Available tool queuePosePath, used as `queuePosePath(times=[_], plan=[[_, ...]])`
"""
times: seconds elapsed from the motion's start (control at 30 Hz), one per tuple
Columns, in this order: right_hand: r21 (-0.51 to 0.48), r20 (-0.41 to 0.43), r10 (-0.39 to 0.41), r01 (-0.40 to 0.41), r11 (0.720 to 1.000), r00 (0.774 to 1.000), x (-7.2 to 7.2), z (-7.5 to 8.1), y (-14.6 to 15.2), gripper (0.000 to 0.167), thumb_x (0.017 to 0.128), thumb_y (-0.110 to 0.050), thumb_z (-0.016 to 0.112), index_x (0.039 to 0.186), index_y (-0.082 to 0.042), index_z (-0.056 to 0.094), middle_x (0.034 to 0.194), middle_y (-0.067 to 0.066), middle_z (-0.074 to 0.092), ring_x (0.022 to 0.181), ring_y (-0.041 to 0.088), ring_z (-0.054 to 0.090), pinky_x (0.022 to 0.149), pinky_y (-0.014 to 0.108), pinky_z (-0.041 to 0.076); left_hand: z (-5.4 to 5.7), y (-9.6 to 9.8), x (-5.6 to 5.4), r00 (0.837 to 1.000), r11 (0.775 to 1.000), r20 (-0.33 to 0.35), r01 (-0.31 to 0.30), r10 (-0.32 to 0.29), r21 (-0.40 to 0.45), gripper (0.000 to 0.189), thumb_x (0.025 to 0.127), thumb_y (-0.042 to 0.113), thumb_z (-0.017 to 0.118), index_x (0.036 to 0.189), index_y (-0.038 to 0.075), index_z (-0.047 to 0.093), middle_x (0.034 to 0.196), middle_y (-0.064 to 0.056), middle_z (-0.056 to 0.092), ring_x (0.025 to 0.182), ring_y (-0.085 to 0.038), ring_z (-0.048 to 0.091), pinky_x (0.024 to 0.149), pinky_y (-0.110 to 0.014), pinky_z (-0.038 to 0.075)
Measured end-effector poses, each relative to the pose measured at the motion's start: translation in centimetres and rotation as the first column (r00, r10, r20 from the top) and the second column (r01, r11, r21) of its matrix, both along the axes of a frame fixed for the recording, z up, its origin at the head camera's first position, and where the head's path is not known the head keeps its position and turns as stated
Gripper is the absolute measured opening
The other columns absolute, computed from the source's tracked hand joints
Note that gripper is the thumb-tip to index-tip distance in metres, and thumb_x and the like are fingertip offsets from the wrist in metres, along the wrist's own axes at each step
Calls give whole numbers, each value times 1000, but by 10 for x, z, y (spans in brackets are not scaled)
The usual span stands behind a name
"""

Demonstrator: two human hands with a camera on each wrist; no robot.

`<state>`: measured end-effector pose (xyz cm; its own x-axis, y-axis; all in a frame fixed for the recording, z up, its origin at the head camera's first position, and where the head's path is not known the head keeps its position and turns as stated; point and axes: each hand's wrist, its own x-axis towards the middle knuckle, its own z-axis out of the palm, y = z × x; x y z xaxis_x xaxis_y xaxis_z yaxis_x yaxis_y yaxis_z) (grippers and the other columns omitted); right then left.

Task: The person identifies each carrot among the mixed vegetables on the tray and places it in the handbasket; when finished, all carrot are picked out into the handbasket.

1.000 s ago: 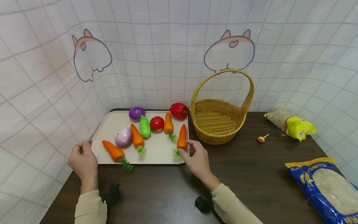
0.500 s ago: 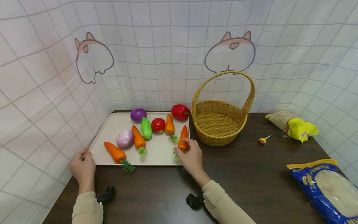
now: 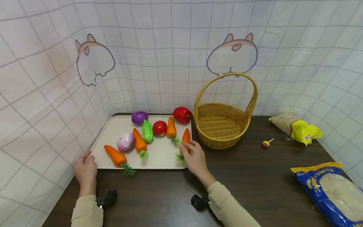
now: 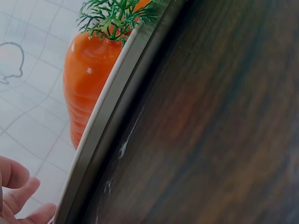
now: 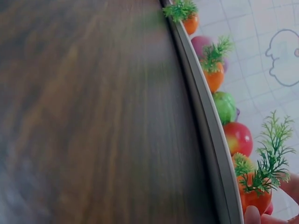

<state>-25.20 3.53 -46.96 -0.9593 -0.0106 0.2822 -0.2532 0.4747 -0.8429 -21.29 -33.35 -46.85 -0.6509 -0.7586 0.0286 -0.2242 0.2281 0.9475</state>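
Note:
In the head view my right hand (image 3: 195,159) is at the right end of a beige tray (image 3: 161,160), thumb and fingers around the lower part of an orange toy carrot (image 3: 185,136). From the right wrist, the thumb and fingers (image 5: 252,215) sit on either side of this carrot (image 5: 259,199), by its green leaves. My left hand (image 3: 86,170) rests at the tray's front left corner, its fingers loosely bent beside the rim (image 4: 100,123) and holding nothing visible. Another carrot (image 3: 114,156) lies nearest to it, leaves over the front rim.
More toy vegetables lie on the tray: two carrots (image 3: 139,142), onions (image 3: 126,142), a green one (image 3: 147,130), a red round one (image 3: 159,128), a red pepper (image 3: 182,114). Rightward stand a wicker basket (image 3: 219,142), a lollipop (image 3: 266,143), a yellow bag (image 3: 303,130) and a blue bag (image 3: 326,192).
My right hand has shifted left from beside the right carrot onto its lower part. My left hand has come down slightly to the tray's corner. The vegetables and basket stay put.

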Motion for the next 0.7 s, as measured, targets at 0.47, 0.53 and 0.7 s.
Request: queuePosePath(times=[0.47, 0.53, 0.7], plan=[[182, 74, -20, 6, 983, 997, 1, 2, -5, 33, 80, -39, 75, 98, -13, 66, 138, 15, 47, 121, 35, 49, 98, 50, 43, -1, 3, -4, 998, 1000, 55, 0, 1, -27, 44, 96, 21, 45, 135, 4, 57, 131, -21, 59, 118, -30, 52, 83, -25, 38], [212, 40, -38, 29, 977, 998, 2, 1, -5, 28, 79, -33, 77, 97, -14, 66, 132, 13, 50, 114, 34, 53, 93, 49, 45, -1, 3, -4, 998, 1000, 56, -3, 4, -25, 44, 96, 21, 45, 134, 4, 58, 131, -20, 59, 118, -30, 51, 82, -23, 37], [261, -59, -80, 93, 961, 995, 2, -1, -3, 20, 78, -21, 78, 95, -15, 69, 115, 7, 59, 94, 27, 62, 79, 43, 51, -2, 3, -4, 999, 1000, 51, -11, 12, -24, 43, 95, 20, 46, 133, 3, 58, 130, -21, 59, 120, -31, 51, 81, -22, 37]])
